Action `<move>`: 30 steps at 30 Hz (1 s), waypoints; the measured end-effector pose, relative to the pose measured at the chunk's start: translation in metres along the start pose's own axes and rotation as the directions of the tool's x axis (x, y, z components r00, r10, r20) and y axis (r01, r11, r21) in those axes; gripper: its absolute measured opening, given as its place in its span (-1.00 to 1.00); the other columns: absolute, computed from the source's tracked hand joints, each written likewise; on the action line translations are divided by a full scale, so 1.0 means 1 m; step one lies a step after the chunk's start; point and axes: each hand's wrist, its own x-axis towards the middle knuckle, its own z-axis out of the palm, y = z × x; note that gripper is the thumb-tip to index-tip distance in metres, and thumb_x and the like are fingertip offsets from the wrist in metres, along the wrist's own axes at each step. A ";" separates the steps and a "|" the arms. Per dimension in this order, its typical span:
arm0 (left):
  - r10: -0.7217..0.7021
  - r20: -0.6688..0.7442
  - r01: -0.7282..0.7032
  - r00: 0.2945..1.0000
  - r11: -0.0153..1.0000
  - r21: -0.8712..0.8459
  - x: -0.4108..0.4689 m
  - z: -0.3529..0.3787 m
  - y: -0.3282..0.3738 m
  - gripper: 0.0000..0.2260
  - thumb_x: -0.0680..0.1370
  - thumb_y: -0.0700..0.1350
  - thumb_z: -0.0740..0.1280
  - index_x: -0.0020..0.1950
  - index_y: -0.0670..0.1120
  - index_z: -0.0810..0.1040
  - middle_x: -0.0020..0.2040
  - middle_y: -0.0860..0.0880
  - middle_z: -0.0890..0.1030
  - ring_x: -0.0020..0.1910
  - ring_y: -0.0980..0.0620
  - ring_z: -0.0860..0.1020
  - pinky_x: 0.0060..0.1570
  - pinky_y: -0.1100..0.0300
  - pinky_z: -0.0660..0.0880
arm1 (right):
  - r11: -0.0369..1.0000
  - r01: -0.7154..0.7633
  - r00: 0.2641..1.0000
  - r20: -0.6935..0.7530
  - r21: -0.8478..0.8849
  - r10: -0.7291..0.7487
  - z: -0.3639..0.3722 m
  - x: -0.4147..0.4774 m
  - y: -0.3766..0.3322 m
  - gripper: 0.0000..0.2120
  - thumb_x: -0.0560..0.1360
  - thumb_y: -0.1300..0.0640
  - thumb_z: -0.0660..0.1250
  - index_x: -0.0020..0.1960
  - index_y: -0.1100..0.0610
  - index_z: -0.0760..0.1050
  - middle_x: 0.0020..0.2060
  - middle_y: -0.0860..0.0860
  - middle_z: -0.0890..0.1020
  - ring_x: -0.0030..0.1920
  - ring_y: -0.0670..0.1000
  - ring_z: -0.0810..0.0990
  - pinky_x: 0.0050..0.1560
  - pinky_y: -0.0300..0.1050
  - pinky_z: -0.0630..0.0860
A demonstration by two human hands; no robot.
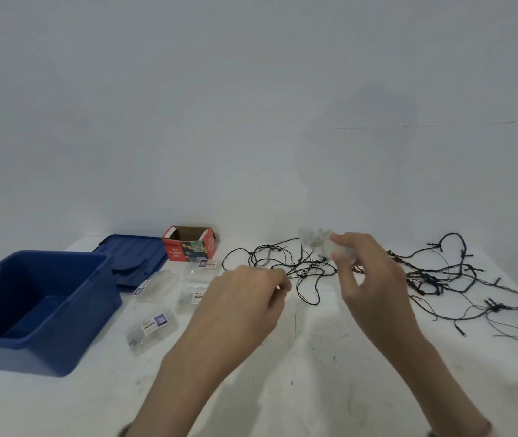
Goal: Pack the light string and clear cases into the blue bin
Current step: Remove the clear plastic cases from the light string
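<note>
The white table (314, 373) carries everything. The blue bin (31, 354) stands open well off to the left of the left hand (245, 301), with nothing showing inside it, and its lid (135, 257) lies flat just behind it. The light string (440, 279) sprawls in a loose black tangle from just beyond both hands out past the right hand (368, 279). It looks light and limp and likely to snag on itself, so I'd gather it in loops by the wire, never tugging one strand or pulling at the small bulbs. A red cardboard box (190, 246) sits beyond the left hand with its top open. Three clear cases (153, 329) lie between that hand and the bin. They look thin, light, slick and easy to crack, so I'd hold them by the long edges without squeezing. The right hand, raised above the tangle, pinches a small pale clear piece (341, 250) between thumb and fingertips, too blurred to name. The left hand's fingers curl with thumb against forefinger close to a strand. Whether it actually has the wire, I can't tell.
</note>
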 end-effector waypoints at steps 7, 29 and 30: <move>0.412 -0.295 -0.368 0.862 0.909 0.194 0.034 -0.001 -0.029 -0.79 0.51 -0.03 0.15 -0.16 0.00 0.56 -0.32 0.11 0.56 -0.32 0.06 0.51 -0.48 0.16 0.45 | 0.908 -0.344 0.789 0.598 0.237 0.143 -0.013 0.005 -0.008 -0.75 0.38 0.34 0.34 -0.17 -0.01 0.56 -0.37 -0.03 0.52 -0.38 -0.03 0.43 -0.32 -0.30 0.37; -0.142 0.032 0.128 0.989 0.748 -0.651 0.001 0.028 -0.005 -0.85 0.56 -0.11 0.29 -0.10 0.08 0.64 -0.27 0.09 0.68 -0.46 0.19 0.47 -0.40 0.35 0.39 | 0.790 -0.372 0.924 0.110 0.488 0.367 -0.008 0.008 -0.016 -0.83 0.47 0.30 0.36 -0.07 0.05 0.50 -0.37 0.02 0.62 -0.37 0.03 0.63 -0.24 -0.22 0.55; -0.109 -0.032 0.079 0.994 0.865 -0.496 0.000 0.026 -0.004 -0.85 0.57 -0.07 0.27 -0.11 0.08 0.62 -0.26 0.12 0.67 -0.42 0.19 0.49 -0.34 0.33 0.42 | 0.843 -0.347 0.936 0.089 0.411 0.342 -0.005 0.006 -0.015 -0.80 0.46 0.26 0.37 -0.09 -0.03 0.49 -0.38 0.01 0.61 -0.35 0.04 0.63 -0.24 -0.19 0.55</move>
